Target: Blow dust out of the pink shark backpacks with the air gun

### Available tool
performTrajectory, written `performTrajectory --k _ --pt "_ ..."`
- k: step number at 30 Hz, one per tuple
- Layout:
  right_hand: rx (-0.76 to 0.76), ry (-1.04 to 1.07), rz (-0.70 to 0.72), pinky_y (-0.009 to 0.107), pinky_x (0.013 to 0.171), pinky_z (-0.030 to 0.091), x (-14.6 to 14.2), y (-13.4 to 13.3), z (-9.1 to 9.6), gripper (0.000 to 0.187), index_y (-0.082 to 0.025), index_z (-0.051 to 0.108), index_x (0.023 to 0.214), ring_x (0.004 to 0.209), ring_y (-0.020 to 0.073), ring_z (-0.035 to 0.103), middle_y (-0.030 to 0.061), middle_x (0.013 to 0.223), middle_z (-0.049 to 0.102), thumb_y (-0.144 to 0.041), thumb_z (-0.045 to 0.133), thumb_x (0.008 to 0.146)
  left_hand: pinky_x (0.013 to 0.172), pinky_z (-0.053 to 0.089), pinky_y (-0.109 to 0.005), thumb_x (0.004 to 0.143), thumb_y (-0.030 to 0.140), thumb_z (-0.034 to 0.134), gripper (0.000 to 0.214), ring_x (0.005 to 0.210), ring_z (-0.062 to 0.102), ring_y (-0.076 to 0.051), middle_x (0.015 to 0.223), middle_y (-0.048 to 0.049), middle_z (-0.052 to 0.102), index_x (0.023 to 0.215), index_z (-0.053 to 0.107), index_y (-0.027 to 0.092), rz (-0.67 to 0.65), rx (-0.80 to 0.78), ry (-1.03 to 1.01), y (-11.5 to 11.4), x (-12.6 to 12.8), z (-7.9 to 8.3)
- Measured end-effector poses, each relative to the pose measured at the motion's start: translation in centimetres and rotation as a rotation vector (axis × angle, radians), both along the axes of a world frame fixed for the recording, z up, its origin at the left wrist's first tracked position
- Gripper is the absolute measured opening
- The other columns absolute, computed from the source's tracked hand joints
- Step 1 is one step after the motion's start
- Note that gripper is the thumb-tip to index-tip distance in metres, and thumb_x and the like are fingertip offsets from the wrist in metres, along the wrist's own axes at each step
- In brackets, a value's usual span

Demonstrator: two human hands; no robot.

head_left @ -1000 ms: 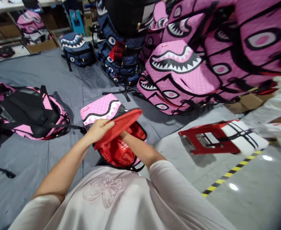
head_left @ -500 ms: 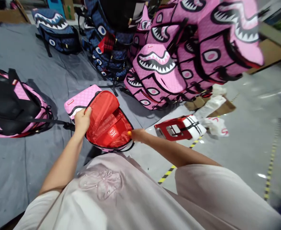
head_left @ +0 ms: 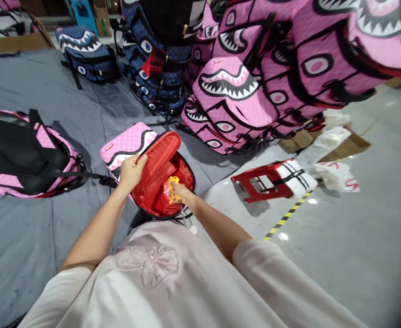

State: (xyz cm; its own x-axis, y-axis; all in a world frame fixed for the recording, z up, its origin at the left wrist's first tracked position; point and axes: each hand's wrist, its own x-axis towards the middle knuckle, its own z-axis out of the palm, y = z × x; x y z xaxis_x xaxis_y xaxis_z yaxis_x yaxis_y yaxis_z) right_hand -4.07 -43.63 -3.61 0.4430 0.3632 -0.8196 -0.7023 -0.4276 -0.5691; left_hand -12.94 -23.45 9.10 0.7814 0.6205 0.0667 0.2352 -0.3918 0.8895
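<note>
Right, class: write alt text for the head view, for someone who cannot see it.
A person's left hand holds open a pink shark-mouth backpack while the right hand holds a yellow object inside its red lining. Other backpacks are piled behind.

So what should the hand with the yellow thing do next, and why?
Probably move the yellow tool closer to the red lining: the right hand holds it inside the backpack, and the left hand holds the flap open.

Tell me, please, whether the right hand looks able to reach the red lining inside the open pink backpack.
Probably yes: the left hand holds the flap up, baring the red lining, and the right hand, with a small yellow thing, is at the opening, unobstructed.
</note>
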Motion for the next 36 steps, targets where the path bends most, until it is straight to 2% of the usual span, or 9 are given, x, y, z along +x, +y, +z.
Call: performTrajectory --k 5,8,11,15,18,21,26,31,36 --pt "0.383 0.224 -0.214 0.018 0.041 0.037 -2.7 1.0 -3.2 0.049 -0.02 0.049 0.078 0.037 0.0065 0.034 -0.009 0.048 0.037 -0.065 0.046 0.097 0.054 0.022 -0.026 0.083 0.049 0.049 0.039 0.056 0.029 -0.01 0.057 0.0043 0.03 0.059 0.035 0.021 0.016 0.003 -0.039 1.3 0.3 -0.7" --pt "0.529 0.305 -0.173 0.017 0.038 0.029 -2.7 0.0 -4.0 0.048 -0.018 0.053 0.08 0.034 0.005 0.021 -0.0122 0.044 0.028 -0.061 0.043 0.099 0.052 0.02 -0.026 0.084 0.047 0.051 0.042 0.055 0.026 -0.01 0.056 0.0045 0.026 0.057 0.031 0.022 0.054 0.034 -0.047 2.3 0.9 -1.1" --pt "0.585 0.326 -0.107 0.017 0.039 0.028 -2.1 -0.4 -4.4 0.046 -0.018 0.055 0.082 0.034 0.005 0.02 -0.0123 0.043 0.029 -0.059 0.044 0.099 0.052 0.019 -0.027 0.084 0.045 0.054 0.044 0.054 0.024 -0.01 0.055 0.005 0.024 0.056 0.029 0.022 0.062 0.088 -0.059 3.0 1.8 -1.0" --pt "0.553 0.307 -0.048 0.018 0.039 0.031 -1.6 -0.1 -4.6 0.046 -0.018 0.054 0.083 0.034 0.0059 0.026 -0.0124 0.043 0.032 -0.063 0.054 0.093 0.052 0.019 -0.027 0.085 0.045 0.056 0.045 0.054 0.023 -0.01 0.055 0.0051 0.024 0.055 0.031 0.021 0.035 0.123 -0.07 3.4 2.5 -0.6" --pt "0.503 0.232 -0.069 0.019 0.039 0.032 -1.6 0.2 -4.7 0.046 -0.018 0.052 0.083 0.034 0.0061 0.029 -0.0125 0.043 0.033 -0.064 0.058 0.089 0.052 0.02 -0.027 0.084 0.047 0.057 0.047 0.055 0.022 -0.01 0.055 0.0047 0.024 0.054 0.03 0.022 0.041 0.119 -0.059 3.5 2.5 -0.3" --pt "0.465 0.201 -0.073 0.019 0.039 0.032 -1.5 0.3 -4.6 0.045 -0.018 0.052 0.082 0.034 0.0065 0.03 -0.0113 0.043 0.034 -0.061 0.054 0.093 0.052 0.02 -0.027 0.083 0.048 0.056 0.048 0.055 0.022 -0.01 0.055 0.0043 0.023 0.054 0.029 0.022 0.05 0.111 -0.039 3.4 2.4 -0.1" --pt "0.405 0.15 -0.196 0.018 0.041 0.033 -0.9 0.4 -4.5 0.049 -0.019 0.049 0.08 0.035 0.0057 0.029 -0.0115 0.044 0.031 -0.066 0.048 0.094 0.053 0.021 -0.027 0.083 0.052 0.056 0.05 0.056 0.022 -0.011 0.055 0.0039 0.023 0.054 0.028 0.022 0.05 0.1 -0.009 3.3 2.3 0.0" --pt "0.366 0.112 -0.102 0.017 0.039 0.031 -1.1 0.4 -4.3 0.05 -0.019 0.049 0.08 0.035 0.0054 0.03 -0.0111 0.044 0.033 -0.068 0.056 0.089 0.052 0.02 -0.028 0.084 0.046 0.055 0.047 0.054 0.021 -0.01 0.056 0.0041 0.023 0.054 0.028 0.022 0.038 0.136 -0.022 3.9 2.5 -0.4" --pt "0.3 0.101 0.07 0.019 0.037 0.034 -0.9 0.0 -4.0 0.043 -0.018 0.051 0.08 0.034 0.0078 0.036 -0.0089 0.044 0.039 -0.058 0.054 0.095 0.052 0.02 -0.027 0.086 0.04 0.055 0.045 0.054 0.021 -0.01 0.057 0.0043 0.022 0.055 0.029 0.022 0.03 0.159 -0.016 4.2 2.6 -0.4"
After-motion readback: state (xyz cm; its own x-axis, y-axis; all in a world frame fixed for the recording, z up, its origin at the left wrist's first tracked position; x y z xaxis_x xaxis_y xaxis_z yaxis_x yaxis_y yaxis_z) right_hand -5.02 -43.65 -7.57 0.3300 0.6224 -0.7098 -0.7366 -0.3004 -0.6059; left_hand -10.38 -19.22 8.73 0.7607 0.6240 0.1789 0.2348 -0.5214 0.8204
